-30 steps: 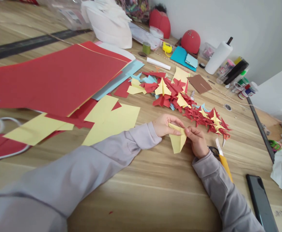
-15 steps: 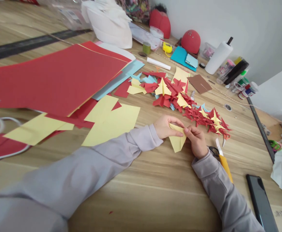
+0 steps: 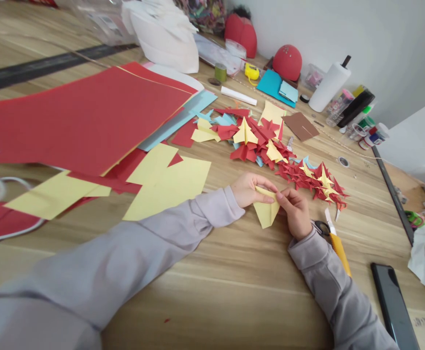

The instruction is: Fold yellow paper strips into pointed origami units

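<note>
A small piece of folded yellow paper [image 3: 266, 214] is held between both hands, its pointed end hanging toward me. My left hand [image 3: 251, 189] grips its upper left part, with the thumb lying across the front. At the paper's upper right corner, my right hand [image 3: 295, 210] pinches the edge between thumb and fingers. Beyond the hands lies a pile of red, yellow and blue folded paper shapes [image 3: 247, 132]. Large yellow sheets [image 3: 172, 182] rest left of the hands.
Big red sheets [image 3: 88, 116] cover the left of the table. Near my right sleeve are a yellow cutter [image 3: 340, 253], black-handled scissors [image 3: 322, 227] and a black phone [image 3: 395, 301]. Bottles and jars [image 3: 375, 136] stand along the back right, beside a white roll [image 3: 329, 87].
</note>
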